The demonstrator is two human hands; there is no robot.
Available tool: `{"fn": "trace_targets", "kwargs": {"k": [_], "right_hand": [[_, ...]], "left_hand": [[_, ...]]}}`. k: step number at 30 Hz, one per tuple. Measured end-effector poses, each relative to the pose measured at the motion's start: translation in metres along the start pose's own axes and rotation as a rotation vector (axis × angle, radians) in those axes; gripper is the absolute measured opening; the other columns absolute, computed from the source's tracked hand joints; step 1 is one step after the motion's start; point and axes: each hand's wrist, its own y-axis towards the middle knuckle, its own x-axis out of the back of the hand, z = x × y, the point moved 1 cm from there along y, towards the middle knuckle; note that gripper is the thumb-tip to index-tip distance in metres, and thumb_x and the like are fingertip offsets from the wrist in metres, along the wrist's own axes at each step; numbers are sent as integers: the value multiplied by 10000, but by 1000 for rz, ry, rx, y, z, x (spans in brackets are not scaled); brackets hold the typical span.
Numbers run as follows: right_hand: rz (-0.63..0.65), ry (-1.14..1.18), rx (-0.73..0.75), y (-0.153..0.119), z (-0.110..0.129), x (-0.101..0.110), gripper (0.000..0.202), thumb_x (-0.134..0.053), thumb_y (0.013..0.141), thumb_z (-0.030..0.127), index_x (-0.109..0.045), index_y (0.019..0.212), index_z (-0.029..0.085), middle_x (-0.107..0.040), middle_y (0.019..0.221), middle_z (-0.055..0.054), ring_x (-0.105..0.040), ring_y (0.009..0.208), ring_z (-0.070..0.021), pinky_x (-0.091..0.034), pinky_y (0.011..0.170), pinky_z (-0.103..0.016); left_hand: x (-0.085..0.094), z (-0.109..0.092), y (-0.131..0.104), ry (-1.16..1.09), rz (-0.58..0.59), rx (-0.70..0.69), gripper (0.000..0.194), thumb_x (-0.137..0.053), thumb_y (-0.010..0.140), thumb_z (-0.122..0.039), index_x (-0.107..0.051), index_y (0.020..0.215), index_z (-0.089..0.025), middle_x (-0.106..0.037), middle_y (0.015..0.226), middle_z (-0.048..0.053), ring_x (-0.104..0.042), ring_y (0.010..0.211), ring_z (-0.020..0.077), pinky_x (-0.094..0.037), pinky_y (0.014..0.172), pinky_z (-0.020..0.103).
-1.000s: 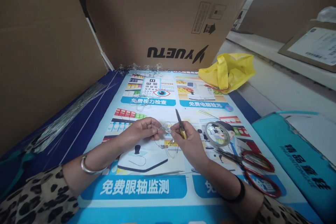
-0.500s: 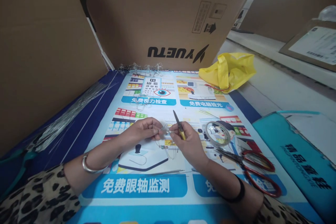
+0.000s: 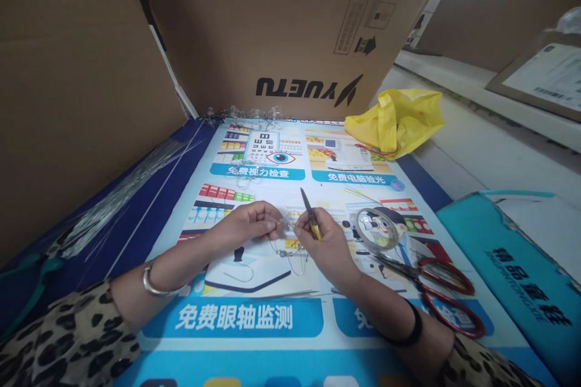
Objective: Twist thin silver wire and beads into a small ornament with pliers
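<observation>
My left hand (image 3: 254,222) is closed, thumb and fingers pinching one side of a small, shiny wire piece (image 3: 287,224). The fingertips of my right hand (image 3: 323,242) pinch its other side. That hand also grips a slim pointed tool (image 3: 310,211) with a dark tip and yellow handle, tip up and away from me; its exact kind is unclear. Below my fingers hangs or lies a thin wire loop with small beads (image 3: 284,253); whether it joins the held piece I cannot tell. A bent wire (image 3: 247,272) lies on the printed sheet nearby.
Right of my hands are a tape roll (image 3: 376,230) and red-handled scissors (image 3: 447,299). A yellow bag (image 3: 399,124) lies at the back right. Left is a bundle of thin wires (image 3: 104,217) beside teal-handled pliers or cutters (image 3: 39,278). Cardboard (image 3: 272,24) walls the back and left.
My hands keep almost the same pose around the wire piece, with only slight finger movement. The whole view has shifted a little.
</observation>
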Motion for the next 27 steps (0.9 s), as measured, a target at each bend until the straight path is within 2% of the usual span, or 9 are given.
{"fn": "trace_targets", "kwargs": {"k": [16, 22, 27], "right_hand": [[14, 21, 5, 0, -1, -2, 125, -554, 703, 187, -452, 770, 213, -462, 678, 48, -466, 610, -100, -413, 566, -222], [54, 116, -36, 0, -1, -2, 270, -564, 702, 198, -452, 945, 225, -491, 736, 41, -487, 620, -102, -424, 553, -222], [99, 75, -50, -2, -1, -2, 179, -569, 713, 247, -515, 880, 210, -490, 707, 39, -483, 588, -98, -414, 534, -218]], "left_hand": [[-1, 0, -3, 10, -40, -4, 155, -574, 808, -279, -583, 911, -165, -643, 740, 15, -577, 688, 106, -399, 616, 224], [1, 1, -3, 33, -60, 11, 190, -572, 811, -306, -594, 938, -167, -642, 718, 17, -580, 677, 108, -408, 621, 225], [1, 2, -3, 37, -84, 27, 209, -572, 811, -330, -590, 951, -177, -636, 679, 6, -567, 620, 98, -395, 578, 215]]}}
